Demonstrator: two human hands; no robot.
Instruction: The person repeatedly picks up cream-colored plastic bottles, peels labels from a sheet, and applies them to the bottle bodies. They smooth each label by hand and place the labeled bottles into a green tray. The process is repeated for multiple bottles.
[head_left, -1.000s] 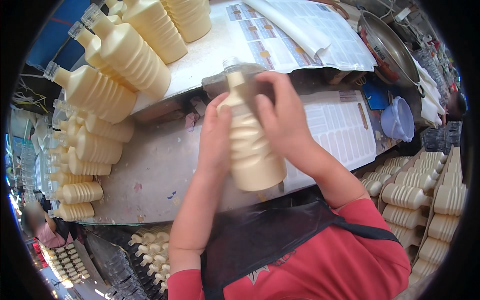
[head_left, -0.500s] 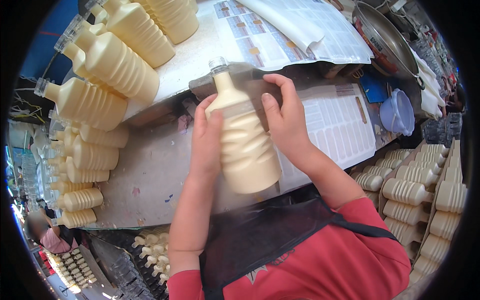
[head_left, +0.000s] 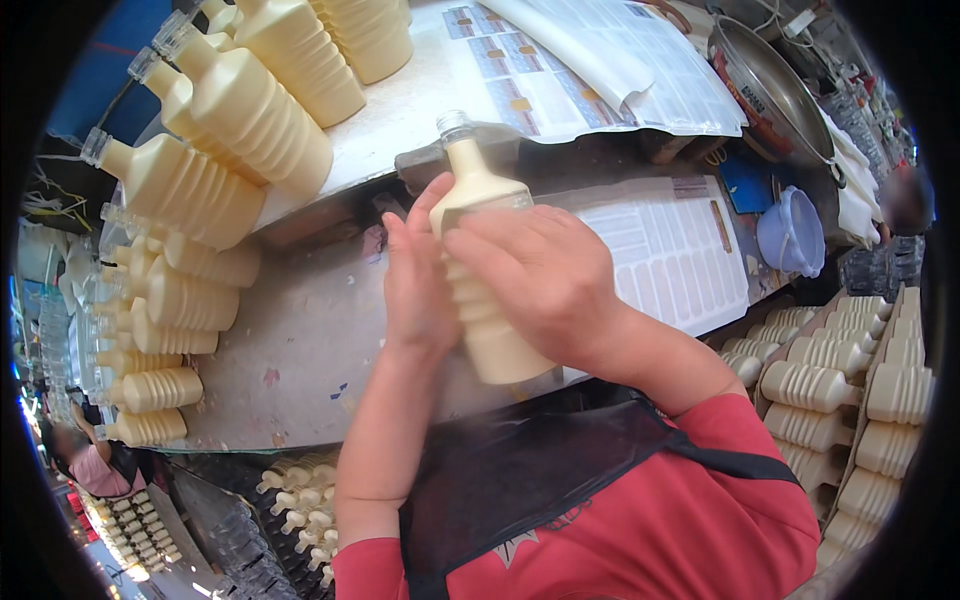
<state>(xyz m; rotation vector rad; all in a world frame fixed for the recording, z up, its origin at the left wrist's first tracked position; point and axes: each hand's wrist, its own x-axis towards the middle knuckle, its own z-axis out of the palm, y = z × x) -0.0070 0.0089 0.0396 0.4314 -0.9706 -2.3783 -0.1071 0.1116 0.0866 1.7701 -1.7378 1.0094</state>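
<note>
I'm seeing the cream bottle over the near bench, left hand cupping its left side, thumb standing apart, right hand laying fingers together across its front; I'm guessing light, stiffish, slick, ribs gripping best.

Bottles left on table, single bottle midway, sheet right, bucket farther right.

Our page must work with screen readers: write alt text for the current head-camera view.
A person's left hand is against the left side of a cream bottle and the right hand lies across its front, over a grey worktable. More cream bottles crowd the left; printed sheets and a light-blue bucket are toward the right.
</note>
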